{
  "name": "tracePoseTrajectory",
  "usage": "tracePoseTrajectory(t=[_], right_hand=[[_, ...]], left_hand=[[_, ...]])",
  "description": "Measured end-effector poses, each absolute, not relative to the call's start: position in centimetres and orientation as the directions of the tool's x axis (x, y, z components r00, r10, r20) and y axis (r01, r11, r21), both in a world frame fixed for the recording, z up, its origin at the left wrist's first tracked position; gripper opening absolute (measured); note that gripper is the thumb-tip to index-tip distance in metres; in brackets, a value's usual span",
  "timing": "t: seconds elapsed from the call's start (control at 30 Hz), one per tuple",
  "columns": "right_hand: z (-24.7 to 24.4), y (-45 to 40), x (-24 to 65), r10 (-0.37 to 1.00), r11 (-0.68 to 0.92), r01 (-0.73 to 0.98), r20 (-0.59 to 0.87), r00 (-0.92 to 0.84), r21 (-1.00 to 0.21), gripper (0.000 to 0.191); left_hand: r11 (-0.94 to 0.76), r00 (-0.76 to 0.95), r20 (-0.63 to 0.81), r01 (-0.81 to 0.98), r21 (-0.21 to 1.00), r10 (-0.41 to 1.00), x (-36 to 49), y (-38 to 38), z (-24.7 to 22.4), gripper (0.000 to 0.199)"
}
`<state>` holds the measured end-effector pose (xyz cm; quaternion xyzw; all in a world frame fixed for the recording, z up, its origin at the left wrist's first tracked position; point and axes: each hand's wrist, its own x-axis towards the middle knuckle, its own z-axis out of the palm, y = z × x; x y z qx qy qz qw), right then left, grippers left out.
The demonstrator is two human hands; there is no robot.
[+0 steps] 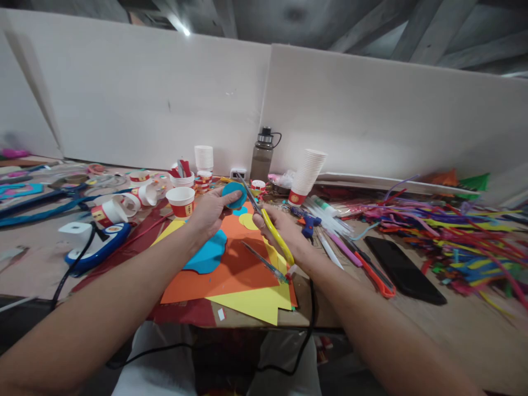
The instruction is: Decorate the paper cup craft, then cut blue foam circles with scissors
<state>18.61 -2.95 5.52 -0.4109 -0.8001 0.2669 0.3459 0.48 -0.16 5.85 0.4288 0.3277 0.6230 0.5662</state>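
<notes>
Between thumb and fingers, my left hand (pixel 213 212) pinches a round blue paper disc (pixel 231 193). Yellow-handled scissors (pixel 274 231) are gripped in my right hand (pixel 281 224), their blades pointing up and left beside the disc's right edge. Whether the blades touch the paper I cannot tell. Below my hands lies orange paper (pixel 235 278) over yellow paper (pixel 256 305). On it are a larger blue paper piece (pixel 208 256), a yellow round cutout (pixel 248 221) and a slim pen-like tool (pixel 266 261).
Paper cups (pixel 180 201) stand behind my left arm, and a cup stack (pixel 307 176) and a bottle (pixel 262 157) stand near the wall. Rightward lie a blue glue gun (pixel 309 224), red-handled scissors (pixel 377 278), a phone (pixel 404 269) and colourful pipe cleaners (pixel 462 236). A black cable (pixel 312 313) hangs over the front edge.
</notes>
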Motion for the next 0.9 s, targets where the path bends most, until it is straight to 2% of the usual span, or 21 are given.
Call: tracePoseTrajectory(t=[0.4,0.9], right_hand=[[5.6,-3.0,18.7,0.856,0.5,0.505,0.311,-0.413,-0.704,0.036],[5.6,-2.8,18.8,0.86,0.484,0.504,0.281,-0.426,-0.716,0.035]], left_hand=[[-0.167,0.051,0.194,-0.329,0.929,0.98,-0.4,0.5,5.8,0.027],[-0.132,0.086,0.158,-0.254,0.958,0.984,-1.4,1.2,6.0,0.025]])
